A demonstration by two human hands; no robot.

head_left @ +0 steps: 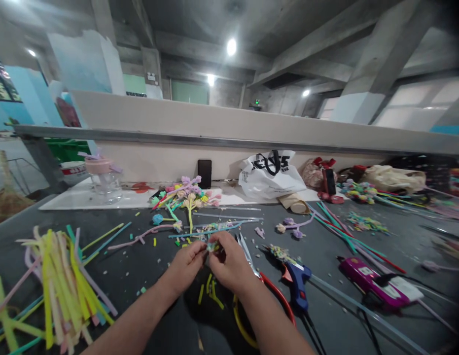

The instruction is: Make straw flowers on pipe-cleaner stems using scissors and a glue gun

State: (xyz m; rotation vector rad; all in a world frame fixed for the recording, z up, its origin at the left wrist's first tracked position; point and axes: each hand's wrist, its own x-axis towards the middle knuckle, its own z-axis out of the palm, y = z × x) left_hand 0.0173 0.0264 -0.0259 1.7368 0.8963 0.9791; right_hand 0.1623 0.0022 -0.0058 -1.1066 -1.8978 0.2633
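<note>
My left hand (190, 259) and my right hand (229, 259) meet over the dark table, fingertips pinched together. Between them is a small pale green and yellow fuzzy piece (212, 246), mostly covered by the fingers. Short yellow pipe cleaner pieces (210, 291) lie on the table just below the hands. Beside and partly under my right forearm are large scissors (273, 286) with red and yellow handles, blades pointing away. Beyond the hands, a bunch of pipe cleaner flowers (190, 195) lies in mixed colours.
Pipe cleaners (59, 286) are piled at left. To the right lie a blue glue gun (298, 286) and a purple glue gun (373, 281). Along the back are a pink-lidded jug (105, 185), a black phone (204, 173) and a white bag (271, 177). Scraps litter the table.
</note>
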